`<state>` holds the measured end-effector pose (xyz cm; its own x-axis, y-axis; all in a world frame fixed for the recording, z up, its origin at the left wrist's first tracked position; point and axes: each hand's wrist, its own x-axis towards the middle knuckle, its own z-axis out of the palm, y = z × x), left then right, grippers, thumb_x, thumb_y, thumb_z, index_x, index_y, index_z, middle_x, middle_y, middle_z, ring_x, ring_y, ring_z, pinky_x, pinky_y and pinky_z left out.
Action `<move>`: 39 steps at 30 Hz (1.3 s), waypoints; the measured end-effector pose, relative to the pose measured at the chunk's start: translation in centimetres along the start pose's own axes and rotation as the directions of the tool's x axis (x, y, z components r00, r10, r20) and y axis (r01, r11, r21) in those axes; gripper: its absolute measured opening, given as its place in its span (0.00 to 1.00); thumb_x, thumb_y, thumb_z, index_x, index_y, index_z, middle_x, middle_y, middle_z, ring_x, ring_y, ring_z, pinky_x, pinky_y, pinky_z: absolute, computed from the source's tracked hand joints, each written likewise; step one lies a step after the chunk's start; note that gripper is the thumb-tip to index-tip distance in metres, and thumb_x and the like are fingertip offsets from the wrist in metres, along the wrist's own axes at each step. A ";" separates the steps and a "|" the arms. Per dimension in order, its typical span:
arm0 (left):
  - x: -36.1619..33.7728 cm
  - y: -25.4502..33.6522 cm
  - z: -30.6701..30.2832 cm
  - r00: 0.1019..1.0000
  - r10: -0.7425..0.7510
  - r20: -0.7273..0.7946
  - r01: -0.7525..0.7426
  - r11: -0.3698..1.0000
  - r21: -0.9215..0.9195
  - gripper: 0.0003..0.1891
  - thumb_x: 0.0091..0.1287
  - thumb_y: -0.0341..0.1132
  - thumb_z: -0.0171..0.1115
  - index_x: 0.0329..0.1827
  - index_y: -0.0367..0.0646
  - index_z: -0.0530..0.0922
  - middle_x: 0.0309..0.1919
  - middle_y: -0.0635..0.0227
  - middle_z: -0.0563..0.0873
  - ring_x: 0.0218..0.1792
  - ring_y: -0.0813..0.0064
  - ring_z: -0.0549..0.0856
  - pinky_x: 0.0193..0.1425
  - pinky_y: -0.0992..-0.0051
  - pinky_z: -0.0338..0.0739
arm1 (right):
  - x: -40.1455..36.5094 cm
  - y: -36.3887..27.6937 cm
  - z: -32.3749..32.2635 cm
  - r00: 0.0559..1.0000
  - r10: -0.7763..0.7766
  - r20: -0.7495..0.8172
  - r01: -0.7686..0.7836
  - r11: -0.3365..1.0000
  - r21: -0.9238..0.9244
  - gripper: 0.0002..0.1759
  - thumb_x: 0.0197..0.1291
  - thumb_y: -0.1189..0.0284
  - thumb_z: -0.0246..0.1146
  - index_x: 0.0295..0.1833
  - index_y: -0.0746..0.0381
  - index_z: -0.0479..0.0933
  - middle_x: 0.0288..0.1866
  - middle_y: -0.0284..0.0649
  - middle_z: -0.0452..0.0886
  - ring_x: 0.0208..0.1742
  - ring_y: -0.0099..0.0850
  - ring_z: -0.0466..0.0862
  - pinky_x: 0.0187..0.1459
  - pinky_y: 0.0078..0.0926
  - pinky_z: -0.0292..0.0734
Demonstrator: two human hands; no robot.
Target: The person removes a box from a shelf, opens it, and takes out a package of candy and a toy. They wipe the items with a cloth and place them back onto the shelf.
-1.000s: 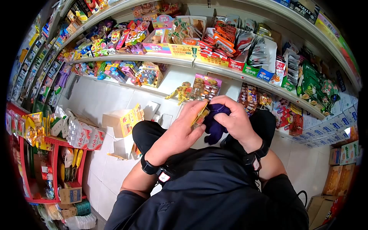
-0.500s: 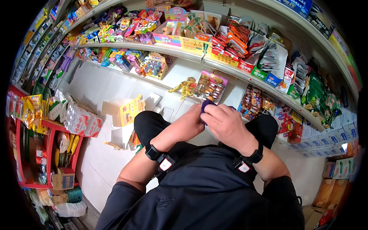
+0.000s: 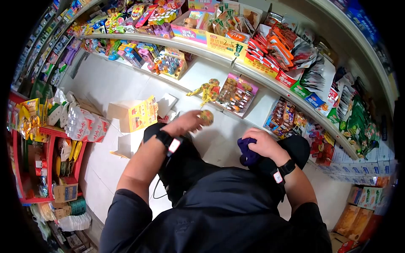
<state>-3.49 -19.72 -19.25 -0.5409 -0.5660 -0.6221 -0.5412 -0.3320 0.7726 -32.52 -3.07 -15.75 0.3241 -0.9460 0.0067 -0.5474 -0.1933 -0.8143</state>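
Observation:
My left hand (image 3: 184, 123) is out over the floor near the low shelf, with a small round piece (image 3: 206, 117) patterned in yellow, green and red at its fingertips. Just beyond it, a cluster of yellow-wrapped items (image 3: 208, 93) lies at the shelf's front edge. A bunched dark purple cloth (image 3: 248, 152) is gripped in my right hand (image 3: 268, 146), close above my right knee. Behind the hands, a pink-edged display box (image 3: 236, 95) of small packed items stands on the bottom shelf.
Opened cardboard boxes (image 3: 141, 114) lie on the floor at left, near a red rack (image 3: 50, 162) of snacks. The upper shelf edge (image 3: 198, 47) curves across in front, carrying boxes of snack packets (image 3: 291, 55). Stacked cartons (image 3: 358, 168) stand at right.
My hands, together at the purple cloth before, have come apart. The left moved left with the round piece now showing at its fingers; the right moved right and down, keeping the cloth.

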 end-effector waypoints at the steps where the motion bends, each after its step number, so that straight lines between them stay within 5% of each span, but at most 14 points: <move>1: 1.1 0.3 -1.5 0.999 -0.014 -0.049 0.013 0.999 -0.030 0.22 0.68 0.37 0.63 0.62 0.39 0.74 0.38 0.69 0.84 0.30 0.81 0.81 0.24 0.83 0.72 | 0.2 1.2 0.2 0.998 0.063 0.020 -0.064 0.997 0.044 0.16 0.47 0.79 0.59 0.44 0.64 0.81 0.43 0.42 0.82 0.47 0.42 0.82 0.53 0.32 0.78; 12: 22.0 -3.1 -7.2 0.931 -0.029 -0.365 -0.028 0.988 -0.152 0.29 0.63 0.32 0.62 0.69 0.35 0.70 0.37 0.62 0.86 0.32 0.74 0.83 0.30 0.76 0.76 | 2.6 7.6 2.2 0.949 0.277 0.153 -0.278 0.960 -0.012 0.14 0.52 0.77 0.61 0.46 0.61 0.81 0.47 0.42 0.82 0.48 0.44 0.83 0.51 0.34 0.79; 14: 24.8 -3.5 -6.8 0.882 0.066 -0.466 -0.047 0.998 0.053 0.35 0.62 0.36 0.68 0.72 0.37 0.66 0.35 0.63 0.84 0.29 0.79 0.81 0.26 0.77 0.75 | 2.8 8.6 2.2 0.947 0.266 0.178 -0.268 0.963 -0.015 0.15 0.51 0.77 0.61 0.47 0.61 0.81 0.46 0.42 0.81 0.47 0.44 0.83 0.50 0.34 0.80; 16: 27.2 -4.7 -6.2 0.640 0.467 -0.610 -0.055 0.820 0.570 0.35 0.60 0.40 0.70 0.68 0.32 0.69 0.41 0.50 0.86 0.42 0.56 0.86 0.44 0.65 0.82 | 3.1 8.9 2.2 0.941 0.285 0.181 -0.288 0.958 -0.008 0.15 0.51 0.77 0.62 0.47 0.60 0.81 0.46 0.42 0.81 0.47 0.44 0.83 0.49 0.35 0.79; 18: 27.5 -2.5 -4.9 0.535 0.694 -0.482 -0.189 0.654 0.732 0.32 0.59 0.43 0.70 0.64 0.35 0.73 0.46 0.44 0.85 0.49 0.49 0.85 0.50 0.60 0.81 | 3.3 9.3 2.3 0.931 0.311 0.193 -0.309 0.950 -0.041 0.15 0.50 0.76 0.62 0.47 0.60 0.81 0.46 0.42 0.81 0.47 0.44 0.83 0.49 0.36 0.79; 20: 25.2 3.8 -2.3 0.816 0.512 -0.268 -0.253 0.734 0.630 0.27 0.60 0.44 0.67 0.59 0.40 0.76 0.47 0.44 0.85 0.49 0.49 0.84 0.51 0.59 0.81 | 3.5 9.7 2.4 0.924 0.320 0.208 -0.322 0.946 -0.028 0.15 0.48 0.78 0.63 0.45 0.62 0.81 0.45 0.42 0.81 0.47 0.43 0.83 0.49 0.35 0.79; 22: 24.0 8.7 0.5 0.962 0.258 -0.089 -0.123 0.700 0.703 0.20 0.64 0.42 0.62 0.56 0.44 0.80 0.50 0.51 0.85 0.52 0.51 0.84 0.57 0.58 0.78 | 3.6 10.0 2.5 0.920 0.321 0.225 -0.323 0.946 -0.027 0.15 0.48 0.77 0.63 0.45 0.61 0.80 0.45 0.41 0.81 0.47 0.43 0.82 0.48 0.36 0.79; 24: 33.4 1.7 3.1 0.695 0.719 -0.017 -0.407 0.412 0.815 0.21 0.67 0.42 0.60 0.61 0.47 0.77 0.53 0.54 0.84 0.57 0.52 0.82 0.61 0.60 0.76 | 3.7 10.0 2.5 0.900 0.343 0.271 -0.336 0.939 -0.073 0.15 0.51 0.74 0.62 0.47 0.58 0.80 0.46 0.40 0.80 0.47 0.43 0.82 0.47 0.37 0.79; 27: 33.7 3.5 4.8 0.784 0.596 0.174 -0.449 0.351 0.822 0.29 0.71 0.50 0.48 0.75 0.54 0.65 0.70 0.61 0.72 0.72 0.58 0.68 0.77 0.56 0.58 | 3.2 10.7 2.8 0.906 0.329 0.266 -0.315 0.944 -0.094 0.15 0.51 0.73 0.62 0.47 0.57 0.80 0.46 0.39 0.80 0.48 0.43 0.82 0.47 0.38 0.79; 34: 29.8 5.4 3.6 0.738 0.652 0.174 -0.352 0.152 0.924 0.26 0.71 0.47 0.50 0.71 0.53 0.70 0.67 0.64 0.76 0.71 0.58 0.70 0.74 0.57 0.65 | 2.4 10.5 2.6 0.913 0.333 0.234 -0.323 0.943 -0.083 0.14 0.51 0.73 0.62 0.45 0.57 0.80 0.45 0.39 0.79 0.48 0.43 0.82 0.46 0.40 0.79; 36: 23.1 10.9 2.3 0.947 0.273 0.167 -0.252 0.318 0.914 0.22 0.69 0.46 0.53 0.63 0.52 0.78 0.61 0.62 0.80 0.65 0.57 0.76 0.64 0.58 0.75 | 2.1 10.3 2.6 0.916 0.324 0.235 -0.312 0.946 -0.088 0.14 0.50 0.74 0.62 0.45 0.59 0.80 0.46 0.41 0.80 0.48 0.42 0.82 0.47 0.38 0.79; 37: 21.4 11.9 2.0 0.913 0.399 0.087 -0.263 0.413 0.872 0.16 0.67 0.42 0.55 0.53 0.46 0.82 0.53 0.57 0.85 0.55 0.52 0.83 0.53 0.60 0.80 | 2.1 10.1 2.4 0.920 0.323 0.224 -0.311 0.947 -0.087 0.14 0.50 0.74 0.62 0.45 0.59 0.80 0.46 0.41 0.80 0.48 0.42 0.82 0.47 0.38 0.79; 38: 20.3 11.4 1.8 0.910 0.406 0.089 -0.265 0.401 0.877 0.16 0.67 0.42 0.55 0.53 0.46 0.82 0.53 0.57 0.85 0.55 0.52 0.83 0.53 0.60 0.80 | 2.3 9.8 2.1 0.940 0.282 0.190 -0.294 0.955 0.037 0.14 0.50 0.76 0.61 0.45 0.60 0.80 0.45 0.41 0.80 0.49 0.41 0.82 0.48 0.37 0.79; 39: 19.2 10.5 1.5 0.876 0.479 -0.049 -0.299 0.622 0.723 0.13 0.67 0.39 0.55 0.48 0.43 0.80 0.46 0.58 0.85 0.46 0.55 0.84 0.49 0.62 0.80 | 2.6 9.3 1.7 0.959 0.241 0.152 -0.264 0.951 0.159 0.15 0.50 0.78 0.60 0.46 0.61 0.80 0.45 0.41 0.81 0.50 0.40 0.83 0.49 0.36 0.79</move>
<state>-20.55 -32.93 -23.31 -0.7014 -0.6925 -0.1690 -0.6406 0.5084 0.5755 -35.47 -6.90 -24.30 0.2960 -0.9138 -0.2782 -0.4839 0.1077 -0.8685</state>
